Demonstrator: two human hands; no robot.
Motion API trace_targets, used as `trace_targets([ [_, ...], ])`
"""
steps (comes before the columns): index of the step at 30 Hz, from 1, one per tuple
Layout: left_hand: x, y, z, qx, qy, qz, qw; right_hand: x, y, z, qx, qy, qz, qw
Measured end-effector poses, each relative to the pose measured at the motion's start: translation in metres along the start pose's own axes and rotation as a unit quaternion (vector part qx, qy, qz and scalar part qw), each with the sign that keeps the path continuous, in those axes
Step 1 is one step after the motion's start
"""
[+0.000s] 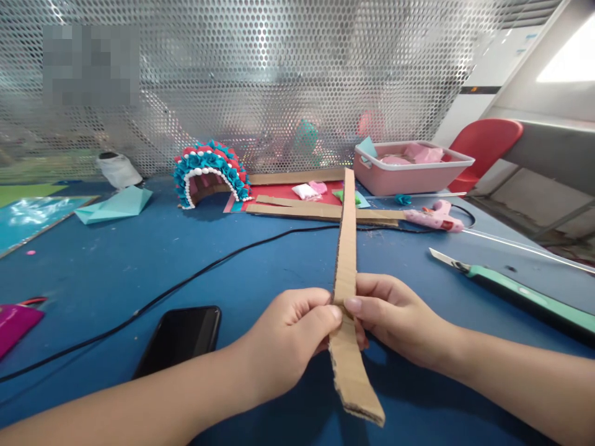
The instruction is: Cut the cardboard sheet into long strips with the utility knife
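A long, narrow cardboard strip (pixel 346 248) is held above the blue table, its far end pointing away from me and its near end curving down to the right. My left hand (pixel 292 337) pinches its left edge, thumb on top. On the opposite edge my right hand (pixel 400 319) grips it the same way, the two thumbs almost meeting. The fingers under the strip are partly hidden. To the right of my right hand lies a green utility knife (pixel 520 294) with its blade out. A black phone (pixel 183 334) rests beyond my left forearm.
A pink glue gun (pixel 437 217) lies by more cardboard strips (pixel 320 212). Behind are a pink basket (pixel 411 173) and an arch covered in blue and red paper flowers (pixel 214 170). A black cable (pixel 199 272) crosses the blue table (pixel 260 266). Perforated metal panel (pixel 279 74) stands behind.
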State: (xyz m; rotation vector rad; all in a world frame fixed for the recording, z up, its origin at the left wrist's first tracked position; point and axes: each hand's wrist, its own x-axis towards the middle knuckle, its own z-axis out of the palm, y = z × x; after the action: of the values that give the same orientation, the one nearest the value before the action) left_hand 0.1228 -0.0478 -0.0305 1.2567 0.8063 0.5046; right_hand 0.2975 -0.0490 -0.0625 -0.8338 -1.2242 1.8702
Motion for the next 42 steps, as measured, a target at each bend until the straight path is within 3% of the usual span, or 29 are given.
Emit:
trace_targets([
  [6, 0.0, -0.005, -0.002, 0.017, 0.009, -0.029, 0.999, 0.001, 0.0, -0.001, -0.039, 0.015, 0.0, 0.999],
  [11, 0.001, -0.008, -0.001, 0.037, -0.004, 0.028, 0.999, 0.0, -0.005, 0.002, -0.09, 0.04, 0.021, 0.995],
  [16, -0.002, -0.009, -0.001, 0.083, -0.008, 0.042, 0.996, -0.003, -0.009, 0.003, -0.125, 0.019, 0.029, 0.992],
  [21, -0.003, -0.005, -0.001, 0.084, -0.02, 0.039, 0.995, -0.005, -0.005, -0.001, -0.089, -0.01, 0.044, 0.995],
  [27, -0.002, -0.003, -0.002, 0.032, 0.006, 0.023, 0.999, -0.005, -0.005, 0.001, -0.001, -0.045, 0.007, 0.999],
  [36, 0.001, -0.01, -0.002, 0.051, -0.036, 0.025, 0.998, -0.002, -0.005, 0.001, -0.024, 0.006, 0.027, 0.999],
  [42, 0.001, -0.013, -0.002, 0.042, -0.014, 0.002, 0.999, -0.002, -0.007, -0.001, -0.094, -0.009, 0.033, 0.995],
])
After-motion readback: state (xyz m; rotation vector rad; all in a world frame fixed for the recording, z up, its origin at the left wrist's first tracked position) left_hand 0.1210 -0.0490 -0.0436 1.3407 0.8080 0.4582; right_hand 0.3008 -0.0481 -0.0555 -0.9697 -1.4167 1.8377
